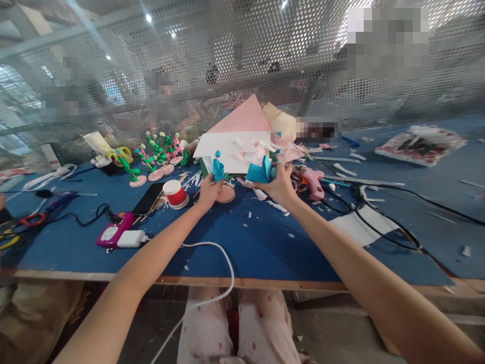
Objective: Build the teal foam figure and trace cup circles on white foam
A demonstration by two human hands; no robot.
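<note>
My left hand is closed around the base of a small blue paper figure with a curled, coil-like body. Right below it, a round pink disc lies on the table. Held in my right hand is a folded piece of blue paper, pinched between thumb and fingers. The two hands are apart, both just above the blue tabletop. A pink glue gun lies to the right of my right hand. Left of my left hand stands a red and white paper cup.
Several green and pink paper plants on pink discs stand at the back left. A purple power strip with a white plug, a dark phone and black cables lie about. Pink and white paper sheets lean against the perforated screen.
</note>
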